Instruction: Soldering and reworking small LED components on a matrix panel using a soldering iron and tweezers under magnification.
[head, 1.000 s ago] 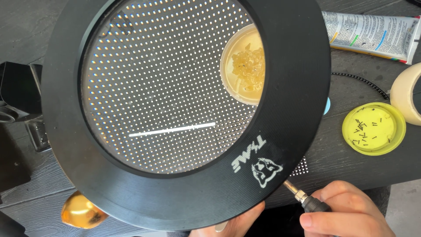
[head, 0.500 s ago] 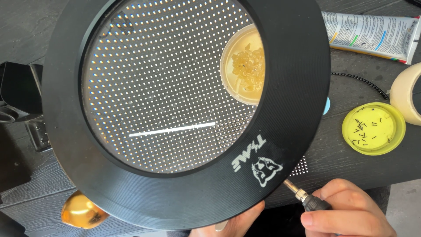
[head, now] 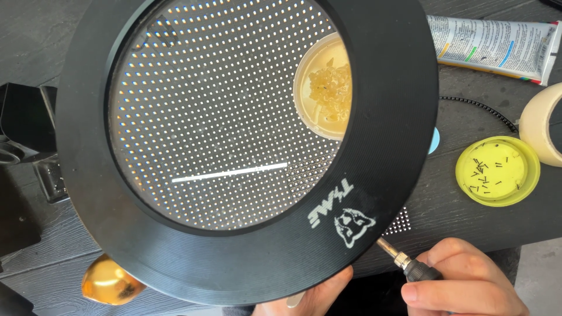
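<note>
The single camera sat on my head and looked steeply down at the dark wooden bench (head: 468,234). A round black-rimmed magnifier lamp (head: 246,152), very near the lens, filled most of the view; my hands showed only at the bottom edge.

You've got a dark wood-grain table (head: 35,35) w/ a white tube (head: 492,47) at top right, tape roll (head: 541,126) at the right edge, yellow lid (head: 497,171) of tiny dark bits beside it, gold ball (head: 108,284) bottom left.
</note>
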